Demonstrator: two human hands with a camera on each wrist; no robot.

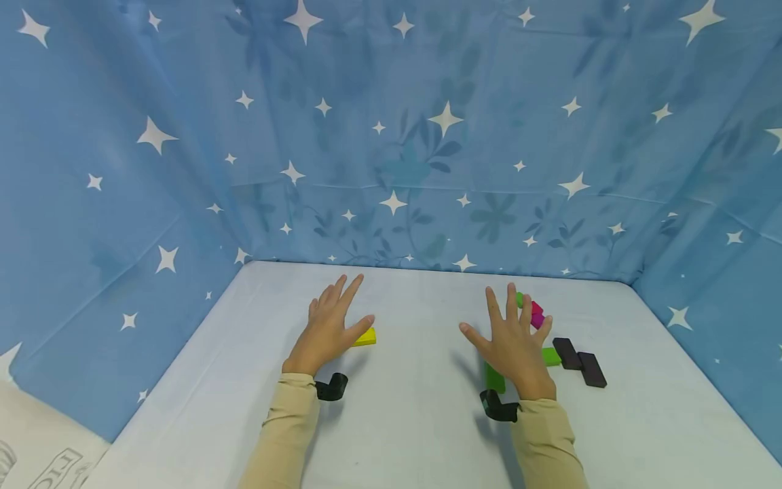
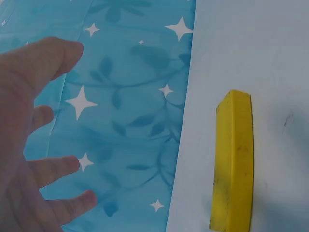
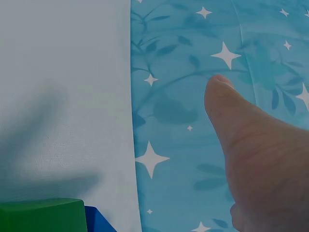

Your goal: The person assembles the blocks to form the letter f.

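Note:
Held over the table with its fingers spread, my left hand (image 1: 325,334) has nothing in it. Partly behind its thumb in the head view is a yellow block (image 1: 368,337), which shows long and narrow on the table in the left wrist view. My right hand (image 1: 516,345) is likewise spread and holds nothing. Below it lie a green block (image 1: 495,380) and a second green block (image 1: 552,356), both partly covered by the hand. In the right wrist view, a green block (image 3: 43,216) and the corner of a blue piece (image 3: 98,220) appear at the lower left.
Right of the right hand lie two dark blocks, one (image 1: 567,354) nearer the hand and the other (image 1: 592,370) beyond it. Past its fingers sit small red (image 1: 536,308), magenta (image 1: 537,321) and green (image 1: 519,299) pieces. A blue star-patterned curtain (image 1: 391,149) borders the white table (image 1: 403,421).

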